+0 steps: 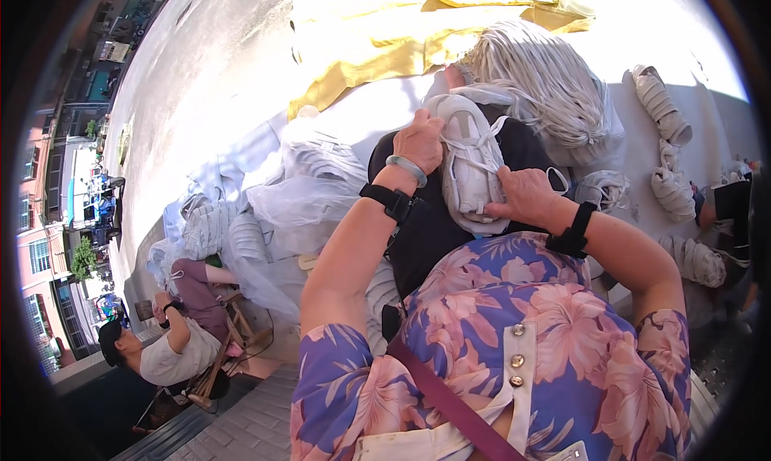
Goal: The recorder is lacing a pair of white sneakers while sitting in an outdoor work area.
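Note:
A white sneaker (469, 160) lies lengthwise over the dark cloth (426, 220) across my lap, its white laces loose and looping to the right. My left hand (420, 142) is closed on the shoe's far left end, fingers curled over the edge. On the nearer right side, my right hand (526, 197) grips the shoe with the thumb against its upper. The fingers of that hand are partly hidden, and I cannot make out whether a lace is also between them. Just beyond my lap lies a large bundle of white laces (542, 79).
Shoes in a row (675, 188) lie to the right. Several stacked white shoes and clear plastic bags (297, 200) sit to the left. Yellow cloth (361, 63) is spread at the far side. Another person (177, 340) sits on a wooden chair at the lower left.

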`<action>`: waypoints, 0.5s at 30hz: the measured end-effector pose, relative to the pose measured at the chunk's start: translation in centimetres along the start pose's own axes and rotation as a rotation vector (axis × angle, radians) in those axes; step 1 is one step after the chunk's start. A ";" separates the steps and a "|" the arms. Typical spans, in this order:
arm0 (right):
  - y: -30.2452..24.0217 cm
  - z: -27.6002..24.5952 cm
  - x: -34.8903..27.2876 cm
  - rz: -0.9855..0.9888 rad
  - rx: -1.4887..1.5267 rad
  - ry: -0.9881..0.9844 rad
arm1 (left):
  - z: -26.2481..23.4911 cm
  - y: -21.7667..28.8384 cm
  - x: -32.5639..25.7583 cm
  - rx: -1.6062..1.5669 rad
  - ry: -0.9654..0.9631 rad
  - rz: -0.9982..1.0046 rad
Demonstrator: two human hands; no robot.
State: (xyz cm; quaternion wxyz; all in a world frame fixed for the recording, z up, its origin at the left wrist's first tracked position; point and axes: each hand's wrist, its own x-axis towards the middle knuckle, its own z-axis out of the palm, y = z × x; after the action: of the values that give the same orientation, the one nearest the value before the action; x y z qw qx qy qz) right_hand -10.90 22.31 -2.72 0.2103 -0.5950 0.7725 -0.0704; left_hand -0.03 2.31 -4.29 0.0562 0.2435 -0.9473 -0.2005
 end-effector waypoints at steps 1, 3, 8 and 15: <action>0.1 0.2 0.2 -0.003 0.003 0.002 | 0.1 0.0 0.3 0.028 -0.023 -0.002; 0.5 0.4 0.9 -0.113 -0.049 -0.105 | 0.3 0.0 1.0 0.032 -0.030 -0.022; 1.6 0.3 1.8 -0.353 -0.206 0.027 | 1.1 -1.1 0.8 -0.023 -0.006 -0.026; 2.4 1.0 1.9 -0.494 -0.277 0.069 | 1.3 -1.1 0.3 -0.090 -0.045 -0.131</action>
State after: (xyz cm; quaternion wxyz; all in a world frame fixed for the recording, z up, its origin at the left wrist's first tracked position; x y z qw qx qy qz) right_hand -13.04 21.33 -4.95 0.0771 -0.7854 0.6132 -0.0335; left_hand -0.07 1.74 -5.93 0.0326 0.2974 -0.9204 -0.2517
